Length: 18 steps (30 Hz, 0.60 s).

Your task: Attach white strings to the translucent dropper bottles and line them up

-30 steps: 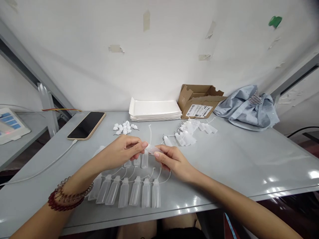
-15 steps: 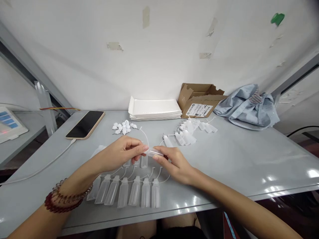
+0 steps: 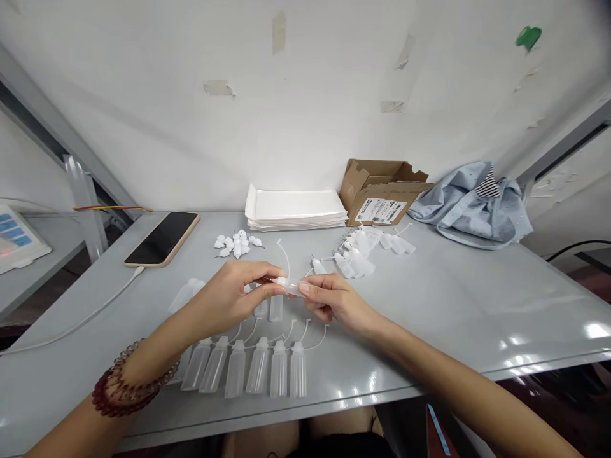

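My left hand [image 3: 236,296] and my right hand [image 3: 334,302] meet above the grey table [image 3: 453,305], both pinching one small translucent plastic bottle [image 3: 291,287] held sideways between them. A thin white strap [image 3: 285,254] curls up from the bottle's neck. The left fingertips grip the neck end, while the right fingers hold the body. Just below the hands lies a row of several similar capped bottles [image 3: 252,372], side by side near the table's front edge. More of them lie partly hidden under my hands.
A pile of small white caps [image 3: 237,243] sits behind my hands, and a heap of loose bottles [image 3: 365,251] lies to the right. A phone [image 3: 162,238] on a cable, stacked white trays [image 3: 296,208], a cardboard box [image 3: 382,191] and blue cloth [image 3: 472,203] line the back.
Both hands have stayed together on the bottle, shifting slightly; the right hand has risen and its fingers have closed tighter on the bottle. The strap now curls upward.
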{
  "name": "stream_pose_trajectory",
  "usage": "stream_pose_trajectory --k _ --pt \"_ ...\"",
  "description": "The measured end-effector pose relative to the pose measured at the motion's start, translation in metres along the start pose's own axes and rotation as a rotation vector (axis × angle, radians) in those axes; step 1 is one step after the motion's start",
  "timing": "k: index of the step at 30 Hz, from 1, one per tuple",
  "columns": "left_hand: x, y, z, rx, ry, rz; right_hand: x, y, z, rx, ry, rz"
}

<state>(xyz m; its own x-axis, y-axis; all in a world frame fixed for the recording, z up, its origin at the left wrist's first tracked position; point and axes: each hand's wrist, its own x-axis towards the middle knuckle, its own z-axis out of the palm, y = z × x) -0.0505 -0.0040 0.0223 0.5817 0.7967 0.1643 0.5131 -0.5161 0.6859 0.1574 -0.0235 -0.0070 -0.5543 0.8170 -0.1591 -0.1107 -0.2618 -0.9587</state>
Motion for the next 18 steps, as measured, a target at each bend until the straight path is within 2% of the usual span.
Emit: stream_pose_trajectory --k 3,5,8,10,12,14,18 --pt "0.000 0.000 0.001 -0.009 0.000 -0.021 -0.001 -0.001 -0.001 -0.060 -0.028 0.009" --pt "0.000 0.000 0.001 -0.021 -0.015 -0.054 -0.001 -0.001 -0.001 -0.279 0.001 -0.052" --pt "0.002 0.001 0.003 -0.044 -0.053 -0.086 -0.001 0.002 -0.001 -0.816 0.124 -0.317" --pt "0.003 0.001 0.004 -0.052 -0.071 -0.095 0.000 0.006 -0.002 -1.077 0.193 -0.538" --pt "0.003 0.001 0.006 -0.053 -0.081 -0.104 0.002 0.009 -0.004 -1.192 0.235 -0.696" --pt "0.004 0.001 0.006 -0.045 -0.069 -0.119 0.004 0.012 -0.006 -1.246 0.315 -0.781" --pt "0.005 -0.003 0.002 -0.001 -0.020 -0.222 0.010 0.015 -0.018 -1.348 0.598 -0.797"
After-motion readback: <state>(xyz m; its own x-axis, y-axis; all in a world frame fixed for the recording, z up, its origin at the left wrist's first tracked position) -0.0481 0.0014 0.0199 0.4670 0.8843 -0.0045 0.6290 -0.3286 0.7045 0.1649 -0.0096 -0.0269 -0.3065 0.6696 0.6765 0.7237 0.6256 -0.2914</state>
